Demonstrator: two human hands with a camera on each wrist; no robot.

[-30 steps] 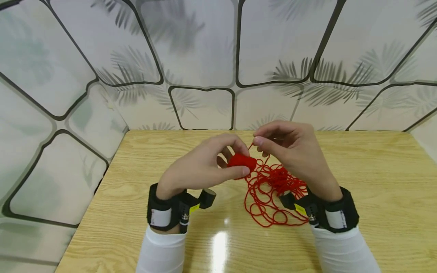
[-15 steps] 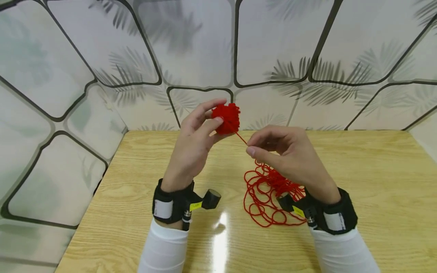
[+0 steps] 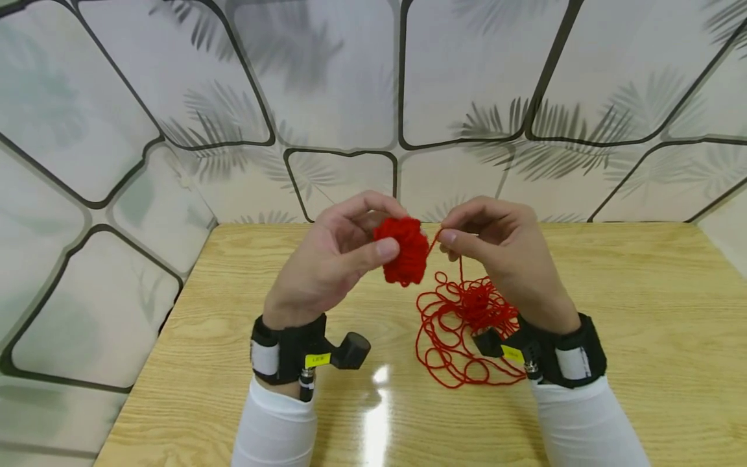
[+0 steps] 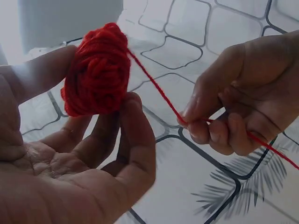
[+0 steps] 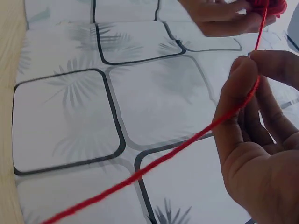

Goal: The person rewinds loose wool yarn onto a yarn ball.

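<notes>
One compact ball of red yarn [image 3: 404, 253] was held up over the table [image 3: 198, 350], clamped in the person's left grip [image 3: 321, 266], which reached in from the ball's nine o'clock with the thumb on its near face. At the ball's three o'clock, the right grip [image 3: 504, 253] was together on a single strand [image 4: 156, 87], pinching it between thumb and index finger near the ball. From the ball that strand rose toward one o'clock, passed through the pinch and dropped to a loose tangle [image 3: 478, 308] on the table, at the ball's four o'clock.

Winding, as the work appeared, called for a light, even pull: the short span ran straight in the left wrist view, which seemed about right, and a harder tug would probably have packed the ball too tight. Turning the ball a little at a time would have let each wrap cross the last, with the thumb clear of fresh turns. The right pinch needed enough slack to let yarn slide, yet enough feel to catch a snarl early.
</notes>
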